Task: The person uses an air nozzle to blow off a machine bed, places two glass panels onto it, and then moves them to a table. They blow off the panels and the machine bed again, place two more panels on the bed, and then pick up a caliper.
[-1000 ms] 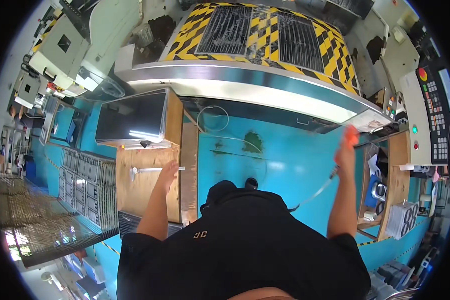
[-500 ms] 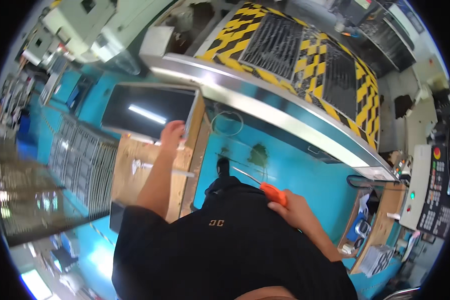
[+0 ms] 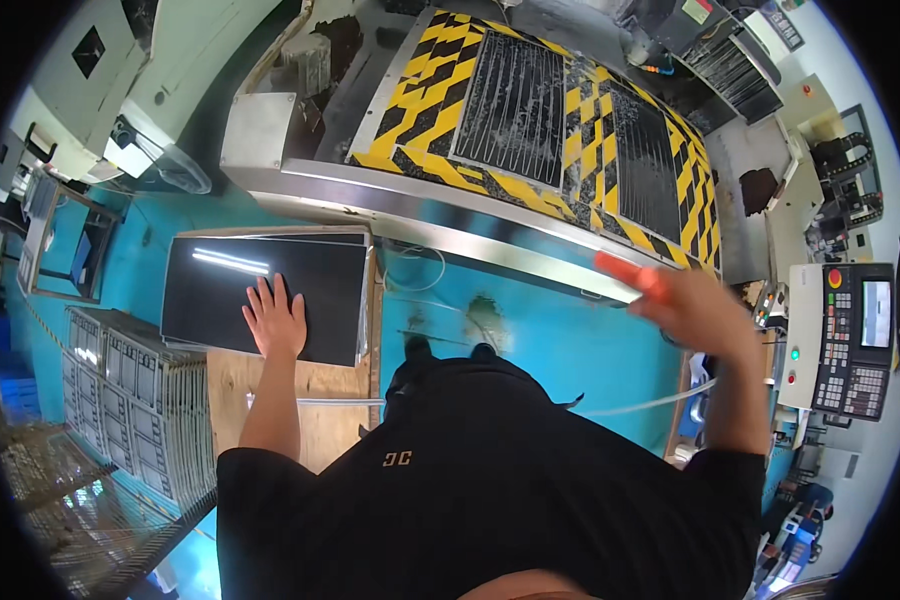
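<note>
My left hand [image 3: 276,318] lies flat with its fingers spread on a glossy black sheet [image 3: 320,300], which tops a stack on a wooden surface [image 3: 232,400]. Raised at the right, in front of the machine, my right hand [image 3: 705,308] is wrapped round an orange air blow gun [image 3: 630,275]. Motion blurs the gun, and its thin nozzle cannot be made out. A pale hose [image 3: 650,405] runs beside my right forearm. Partly behind my left forearm, a slim silver metal bar [image 3: 340,402] rests on the wood.
Ahead stands a machine bed [image 3: 440,185] with yellow-black striped tape around two dark ribbed plates [image 3: 510,110]. A control panel [image 3: 850,340] is at the right. Grey slatted racks or trays [image 3: 135,400] are stacked at the left, above a teal floor [image 3: 540,330].
My left hand has come down from the sheet's edge onto its face. My right hand has swung up and right with the air blow gun. The black sheet now sits squarer on the stack.
</note>
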A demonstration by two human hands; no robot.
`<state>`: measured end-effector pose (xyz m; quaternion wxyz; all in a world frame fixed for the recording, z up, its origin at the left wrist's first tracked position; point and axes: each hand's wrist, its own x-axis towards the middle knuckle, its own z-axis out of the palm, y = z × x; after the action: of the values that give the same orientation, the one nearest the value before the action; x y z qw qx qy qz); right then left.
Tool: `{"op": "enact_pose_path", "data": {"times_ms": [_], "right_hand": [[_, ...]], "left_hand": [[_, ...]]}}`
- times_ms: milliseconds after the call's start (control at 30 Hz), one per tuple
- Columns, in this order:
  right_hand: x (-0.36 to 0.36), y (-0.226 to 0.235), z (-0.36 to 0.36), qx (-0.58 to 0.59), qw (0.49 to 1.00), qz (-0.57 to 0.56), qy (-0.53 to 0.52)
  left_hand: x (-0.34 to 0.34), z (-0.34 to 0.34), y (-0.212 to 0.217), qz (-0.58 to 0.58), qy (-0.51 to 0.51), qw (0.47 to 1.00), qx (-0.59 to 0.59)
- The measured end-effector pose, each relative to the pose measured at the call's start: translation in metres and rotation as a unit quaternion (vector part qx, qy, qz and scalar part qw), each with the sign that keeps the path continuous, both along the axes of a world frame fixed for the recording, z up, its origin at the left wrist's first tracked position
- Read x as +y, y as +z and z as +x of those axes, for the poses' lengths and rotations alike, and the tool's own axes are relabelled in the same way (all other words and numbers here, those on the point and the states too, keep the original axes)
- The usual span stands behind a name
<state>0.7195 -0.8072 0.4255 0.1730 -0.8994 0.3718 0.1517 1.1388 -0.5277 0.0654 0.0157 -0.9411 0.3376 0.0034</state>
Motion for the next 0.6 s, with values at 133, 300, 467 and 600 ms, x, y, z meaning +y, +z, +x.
{"op": "enact_pose_path", "data": {"times_ms": [133,300,467,600], "right_hand": [[-0.013,0.061,0.069,0.074,0.988,-0.130,0.040],[-0.031,0.046,0.125,0.141,0.949,-0.246,0.141],[-0.064,0.016,0.160,0.157,0.956,-0.213,0.130],[-0.072,0.013,0.174,0.167,0.962,-0.188,0.106]], "left_hand": [[0.003,0.001,0.002,0.010,0.010,1.000,0.021],[0.002,0.003,0.001,0.004,0.011,1.000,0.023],[0.000,0.003,0.000,0.005,0.005,1.000,0.018],[0.000,0.003,-0.002,0.002,0.002,1.000,0.013]]}}
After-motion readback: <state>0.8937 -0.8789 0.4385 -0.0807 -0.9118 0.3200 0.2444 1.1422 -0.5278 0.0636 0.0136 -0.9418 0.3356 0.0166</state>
